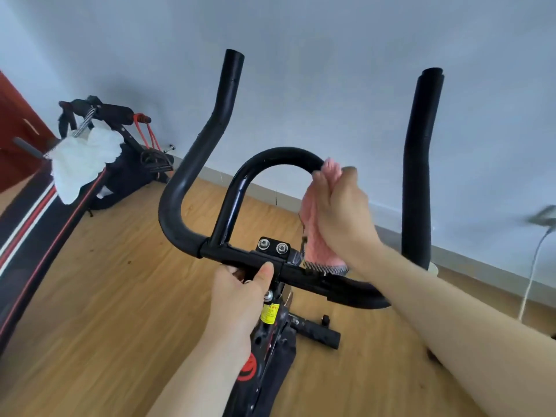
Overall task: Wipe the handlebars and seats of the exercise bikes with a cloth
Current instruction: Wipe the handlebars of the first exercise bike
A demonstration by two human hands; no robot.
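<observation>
Nearest the camera, at lower centre of the frame, the left hand (pixel 240 291) grips the handlebars' (pixel 192 164) black crossbar just left of the bolted clamp (pixel 273 246), thumb up over the top, fingers curled under; it appears to steady the bike.

Right of centre, the right hand (pixel 343 212) is curled round the pink cloth (pixel 314 228) and presses it against the right leg of the inner loop (pixel 279 155). That leg runs from the crossbar up to the arch; the arch lies up and to the left of this grip, so the wipe would likely follow the tube's long axis over the top. The right hand is the nearer to unwiped tube.

Handlebars: black, glossy on the loop, matte padded on the two upright horns, the right one (pixel 421 164) beyond the cloth hand. No seat in view.

Farther off, upper left, a second machine (pixel 126 164) carries a white cloth (pixel 81 164) against the wall (pixel 331 55).
</observation>
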